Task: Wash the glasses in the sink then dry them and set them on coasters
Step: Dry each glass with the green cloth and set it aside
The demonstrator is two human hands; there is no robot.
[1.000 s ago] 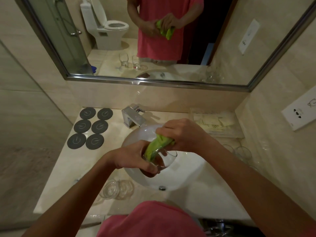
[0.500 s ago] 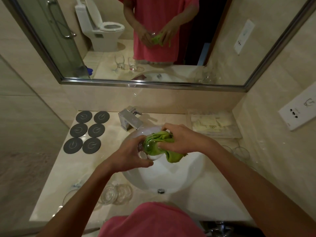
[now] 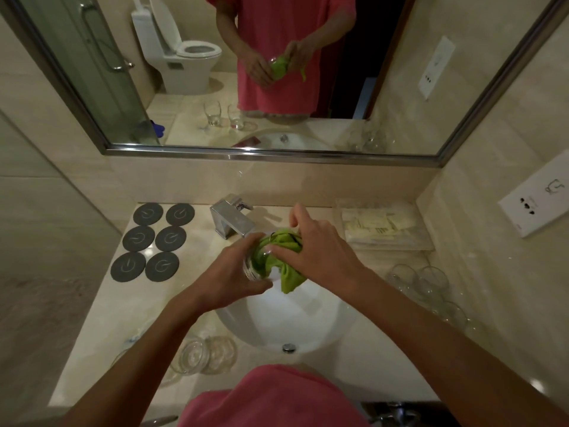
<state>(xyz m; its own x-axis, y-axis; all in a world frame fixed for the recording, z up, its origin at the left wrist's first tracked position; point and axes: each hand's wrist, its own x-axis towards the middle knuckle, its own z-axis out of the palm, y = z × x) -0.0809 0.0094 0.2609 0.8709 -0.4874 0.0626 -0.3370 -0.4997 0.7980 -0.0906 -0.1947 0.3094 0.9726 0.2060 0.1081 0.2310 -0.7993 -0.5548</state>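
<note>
My left hand (image 3: 229,274) grips a clear glass (image 3: 256,266) held over the white sink (image 3: 295,322), just in front of the faucet. My right hand (image 3: 311,245) pinches a green cloth (image 3: 284,254) that is stuffed into the glass, with a loose end hanging down over the basin. Several dark round coasters (image 3: 154,241) lie in two columns on the counter to the left, all bare. Two clear glasses (image 3: 204,354) stand on the counter at the front left. Several more glasses (image 3: 428,283) stand to the right of the sink.
A chrome faucet (image 3: 232,218) stands behind the sink. A clear tray of packets (image 3: 381,224) sits at the back right. A wall socket plate (image 3: 535,203) is on the right wall. The mirror (image 3: 277,72) spans the back wall.
The glass has been raised and moved back toward the faucet. The cloth, first pushed in from above, is now bunched inside the glass with its end hanging out.
</note>
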